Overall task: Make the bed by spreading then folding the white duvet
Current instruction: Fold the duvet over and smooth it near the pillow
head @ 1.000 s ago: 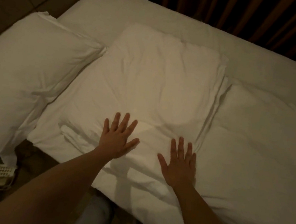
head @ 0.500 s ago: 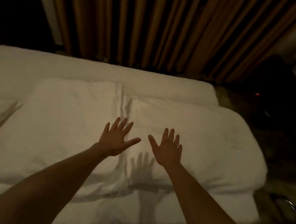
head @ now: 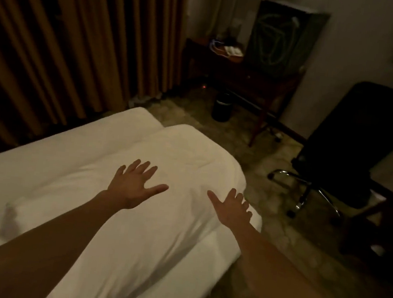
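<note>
The white duvet lies folded in a thick layer on the bed, reaching the foot end at the right. My left hand hovers over the duvet, palm down, fingers spread and holding nothing. My right hand is stretched out over the duvet's right edge near the foot corner, fingers apart and empty. Whether either palm touches the fabric cannot be told. The shadows of my hands fall on the sheet at the lower left.
Brown curtains hang behind the bed. A dark wooden desk stands in the corner with a black bin under it. A black swivel chair stands on the floor to the right of the bed's foot.
The view has swung right from the pillows to the foot of the bed. Both hands have lifted off the duvet near the pillows and now reach over its foot end, still spread.
</note>
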{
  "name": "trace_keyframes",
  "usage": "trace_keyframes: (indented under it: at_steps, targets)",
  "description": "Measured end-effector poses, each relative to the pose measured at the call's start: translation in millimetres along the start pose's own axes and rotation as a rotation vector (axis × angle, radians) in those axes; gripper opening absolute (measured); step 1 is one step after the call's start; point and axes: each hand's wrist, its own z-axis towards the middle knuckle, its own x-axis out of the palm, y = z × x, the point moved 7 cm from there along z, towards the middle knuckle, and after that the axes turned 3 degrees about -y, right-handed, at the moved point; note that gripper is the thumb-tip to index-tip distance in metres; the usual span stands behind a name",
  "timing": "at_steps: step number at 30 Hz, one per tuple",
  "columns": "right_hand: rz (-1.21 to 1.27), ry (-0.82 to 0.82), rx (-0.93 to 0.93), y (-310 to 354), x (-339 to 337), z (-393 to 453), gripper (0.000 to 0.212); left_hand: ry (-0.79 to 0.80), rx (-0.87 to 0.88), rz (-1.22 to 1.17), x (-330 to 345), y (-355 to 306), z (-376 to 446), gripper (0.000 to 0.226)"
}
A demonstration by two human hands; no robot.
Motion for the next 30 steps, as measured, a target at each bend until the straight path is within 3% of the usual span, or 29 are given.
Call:
trace_keyframes:
  at_steps: [6, 11, 13, 18, 23, 26, 30]
  targets:
    - [0.21, 0.006, 0.097, -46, -9, 190, 0.123, 0.13, 0.101, 0.064, 52, -93, 213, 0.136]
    - [0.342, 0.083, 0.164, -68, 7, 353, 0.117, 0.25, 0.2, 0.135, 132, -156, 395, 0.115]
    - [0.404, 0.151, 0.215, -71, 26, 408, 0.131, 0.284, 0.215, 0.167, 166, -166, 456, 0.106]
    - [0.451, 0.313, 0.275, -80, 108, 518, 0.157, 0.348, 0.276, 0.241, 254, -175, 582, 0.11]
    - [0.531, 0.511, 0.321, -96, 177, 553, 0.16, 0.512, 0.26, 0.27, 345, -173, 657, 0.121]
    - [0.56, 0.641, 0.292, -102, 219, 564, 0.161, 0.622, 0.216, 0.275, 399, -160, 671, 0.111]
    - [0.657, 0.583, 0.23, -105, 252, 569, 0.147, 0.759, 0.108, 0.166, 443, -145, 658, 0.099]
